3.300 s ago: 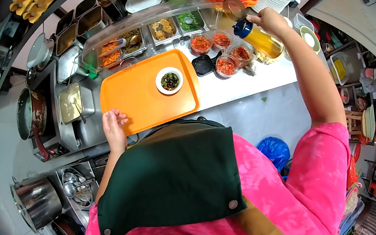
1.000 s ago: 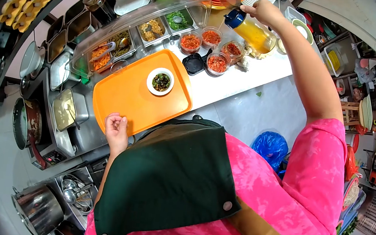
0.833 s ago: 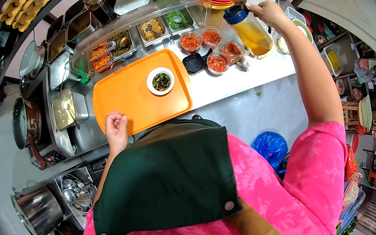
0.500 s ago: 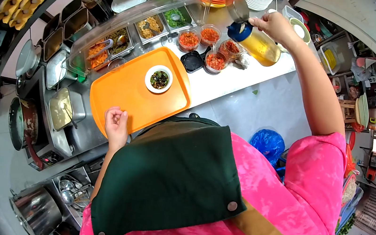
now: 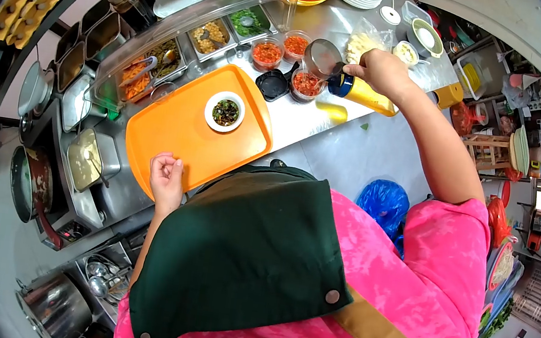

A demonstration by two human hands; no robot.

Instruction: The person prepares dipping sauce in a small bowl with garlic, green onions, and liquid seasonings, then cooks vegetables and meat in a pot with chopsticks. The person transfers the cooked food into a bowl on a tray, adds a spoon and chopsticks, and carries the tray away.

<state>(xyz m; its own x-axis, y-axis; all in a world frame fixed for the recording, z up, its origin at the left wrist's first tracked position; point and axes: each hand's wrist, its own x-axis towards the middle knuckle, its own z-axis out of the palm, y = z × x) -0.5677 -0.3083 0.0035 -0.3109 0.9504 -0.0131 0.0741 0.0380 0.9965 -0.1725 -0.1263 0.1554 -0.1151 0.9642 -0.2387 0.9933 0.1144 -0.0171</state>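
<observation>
Grips bottle of yellow liq [image 5: 366, 95] in R hand [image 5: 384, 73], closed near blue collar [image 5: 341, 85]. Holds it tilted almost flat in view, w/ collar end to L, at front edge of bench [image 5: 301, 117], just R of chopped red food [image 5: 305, 85] in clear tub; can't tell ht above bench. Shows clear round cap [image 5: 324, 58] next to collar, overlapping tub area in view; can't tell if joined to bottle.

Curls L hand [image 5: 168, 179] loosely, partly closed, at near-L edge of orange tray [image 5: 176, 133]; can't tell if touching tray or pinching sth.

Has white bowl [image 5: 208, 112] on tray, upright, toward back R, w/ dark liq + chopped green bits inside. Has black dish [image 5: 272, 85] on bench between tray and nearest red tub, plus 2 more red tubs behind. Farther back L, in metal pans: yellow corn-like bits [image 5: 205, 29], chopped greens [image 5: 255, 28], orange shreds [image 5: 135, 83]. Behind R hand: plastic bag [image 5: 367, 43] w/ pale pcs. Down on floor side, R of apron: blue bag [image 5: 384, 201].
</observation>
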